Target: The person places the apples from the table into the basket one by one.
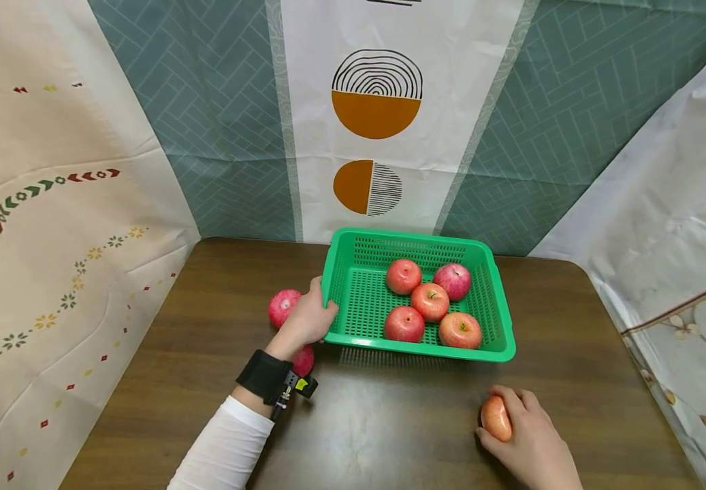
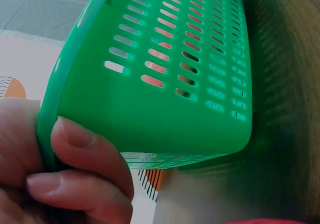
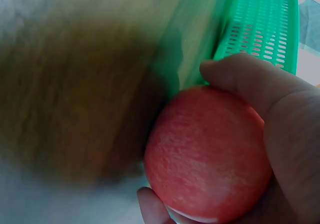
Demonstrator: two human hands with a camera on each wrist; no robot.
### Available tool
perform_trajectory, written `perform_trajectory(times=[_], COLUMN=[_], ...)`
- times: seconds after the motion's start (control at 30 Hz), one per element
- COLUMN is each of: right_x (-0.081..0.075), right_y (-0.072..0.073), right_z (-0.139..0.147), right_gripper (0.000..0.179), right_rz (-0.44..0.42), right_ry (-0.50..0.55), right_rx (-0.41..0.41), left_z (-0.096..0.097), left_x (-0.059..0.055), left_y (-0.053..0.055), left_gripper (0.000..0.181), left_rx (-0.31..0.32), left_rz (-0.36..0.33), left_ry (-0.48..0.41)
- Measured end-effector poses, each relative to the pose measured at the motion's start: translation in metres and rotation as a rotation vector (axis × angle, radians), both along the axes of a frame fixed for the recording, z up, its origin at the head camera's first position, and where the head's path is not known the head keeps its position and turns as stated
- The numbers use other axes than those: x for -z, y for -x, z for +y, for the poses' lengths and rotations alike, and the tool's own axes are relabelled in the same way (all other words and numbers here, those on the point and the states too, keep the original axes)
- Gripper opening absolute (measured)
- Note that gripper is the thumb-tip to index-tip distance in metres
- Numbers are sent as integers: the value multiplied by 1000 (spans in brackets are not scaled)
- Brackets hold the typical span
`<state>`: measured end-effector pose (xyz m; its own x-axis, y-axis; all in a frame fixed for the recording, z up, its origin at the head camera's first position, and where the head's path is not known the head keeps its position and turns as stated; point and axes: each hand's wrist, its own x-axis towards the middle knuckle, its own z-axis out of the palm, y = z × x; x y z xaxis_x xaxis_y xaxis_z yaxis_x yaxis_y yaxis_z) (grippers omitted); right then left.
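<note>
A green plastic basket [image 1: 359,299] with slotted walls stands at the back of the table, several apples inside toward its right half. My left hand [image 1: 310,316] grips the basket's left rim, fingers curled over it; the left wrist view shows the fingers [image 2: 95,164] against the green wall. In front of the basket on the right, my right hand [image 1: 533,435] holds a red apple [image 1: 496,418]. The right wrist view shows this apple [image 3: 210,154] between thumb and fingers, close over the table.
Two dark pink round fruits, one [image 1: 283,307] beyond the left hand and one [image 1: 302,361] partly hidden behind the left wrist, lie left of the basket. A patterned curtain [image 1: 236,136] hangs behind the brown table [image 1: 199,354]. Light cloths drape both sides.
</note>
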<state>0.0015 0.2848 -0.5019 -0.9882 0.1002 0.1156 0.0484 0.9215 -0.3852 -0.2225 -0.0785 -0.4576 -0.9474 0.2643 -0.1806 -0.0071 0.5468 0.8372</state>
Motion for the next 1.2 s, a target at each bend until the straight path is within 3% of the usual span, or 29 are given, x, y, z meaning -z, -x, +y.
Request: perform_trajectory(times=[0.27, 0.67, 0.9, 1.2], right_x=[0, -6, -3, -24], right_y=[-1, -5, -8, -3], right_z=[-4, 2, 11, 24], right_gripper=[67, 78, 76, 73], right_rz=[12, -109, -82, -101], right_ry=[-18, -13, 38, 54], right_rx=[30, 74, 68, 121], left_z=[0, 3, 2, 0], left_x=[-2, -3, -3, -2], left_y=[0, 0, -3, -2], left_gripper=[69, 70, 69, 69], left_rx=[19, 19, 19, 23], left_rz=[-12, -16, -24, -23], left_ry=[-2, -6, -19, -24])
